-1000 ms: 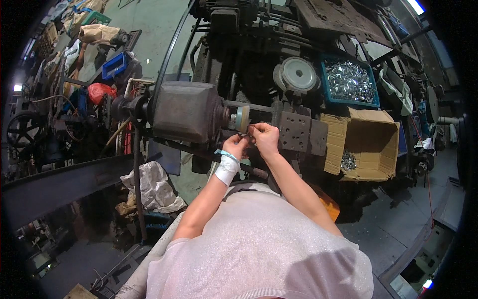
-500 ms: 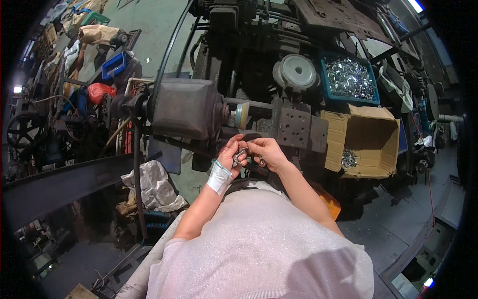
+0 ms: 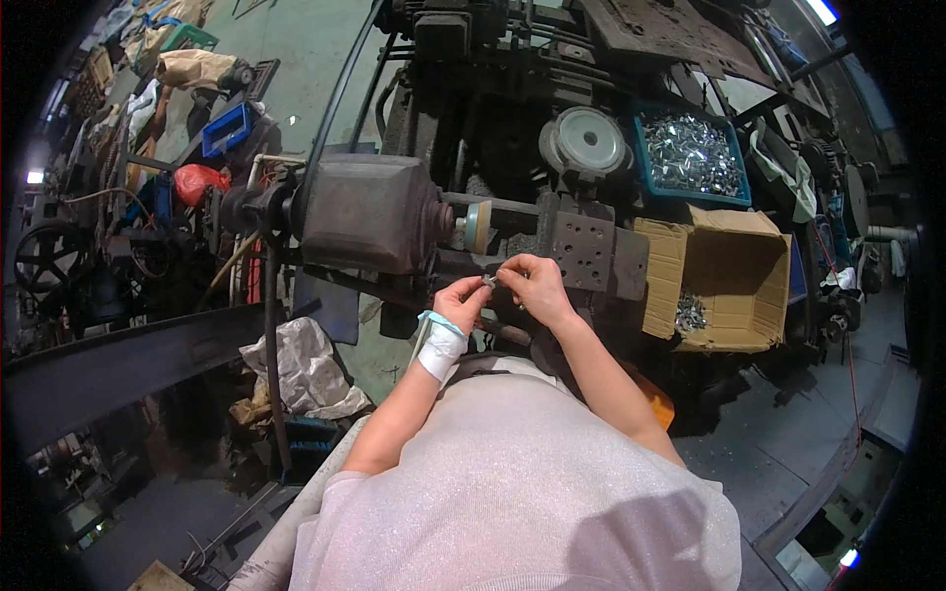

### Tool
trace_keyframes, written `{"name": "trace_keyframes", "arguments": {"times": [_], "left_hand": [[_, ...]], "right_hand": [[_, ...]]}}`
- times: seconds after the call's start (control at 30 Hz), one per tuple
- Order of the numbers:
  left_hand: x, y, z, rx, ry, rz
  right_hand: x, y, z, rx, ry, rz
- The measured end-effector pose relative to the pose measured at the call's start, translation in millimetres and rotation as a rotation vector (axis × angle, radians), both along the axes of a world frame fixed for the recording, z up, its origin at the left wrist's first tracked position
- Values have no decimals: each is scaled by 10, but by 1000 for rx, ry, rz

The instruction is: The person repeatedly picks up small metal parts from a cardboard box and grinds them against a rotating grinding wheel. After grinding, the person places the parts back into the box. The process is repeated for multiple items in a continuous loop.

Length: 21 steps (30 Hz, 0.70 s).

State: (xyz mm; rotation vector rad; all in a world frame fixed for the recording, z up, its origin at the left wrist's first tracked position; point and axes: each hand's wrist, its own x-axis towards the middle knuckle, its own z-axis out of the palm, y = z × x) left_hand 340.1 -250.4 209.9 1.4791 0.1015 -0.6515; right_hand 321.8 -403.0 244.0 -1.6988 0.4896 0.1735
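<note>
My left hand (image 3: 460, 302), its wrist wrapped in a white and light-blue band, is closed with the fingertips pinching a small shiny metal part (image 3: 489, 281). From the right, my right hand (image 3: 538, 289) reaches the same part, thumb and forefinger pressed together on it. The other fingers of my right hand curl inward, and what lies in that palm is hidden. Just beyond both hands is a spindle-mounted wheel (image 3: 480, 228) with a pale edge, sticking out of a dark machine housing (image 3: 365, 215). A dark block with drilled holes (image 3: 581, 252) sits beyond my right hand.
At right, an open cardboard box (image 3: 764, 337) holds some small metal parts (image 3: 691, 313). Behind it, a teal crate (image 3: 744, 187) is heaped with shiny metal parts (image 3: 690, 153). A round pale disc (image 3: 588, 140) stands on the machine. A crumpled whitish sack (image 3: 305, 369) lies at left.
Both hands have risen slightly, away from my body. Several metal pieces showed in my left hand before; now one small part shows between the fingertips of both hands.
</note>
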Motion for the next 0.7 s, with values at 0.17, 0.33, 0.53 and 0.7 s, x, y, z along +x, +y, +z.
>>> {"name": "trace_keyframes", "arguments": {"times": [0.17,0.33,0.53,0.7], "left_hand": [[129,-43,92,-34,142,-75],[220,-77,5,-129,217,-33],[253,-150,1,-75,216,31],[251,-195,28,-85,234,95]], "right_hand": [[66,22,28,-33,-41,-14],[168,24,-47,11,-51,-97],[240,86,-225,84,-55,-254],[308,108,-233,40,-66,-260]]}}
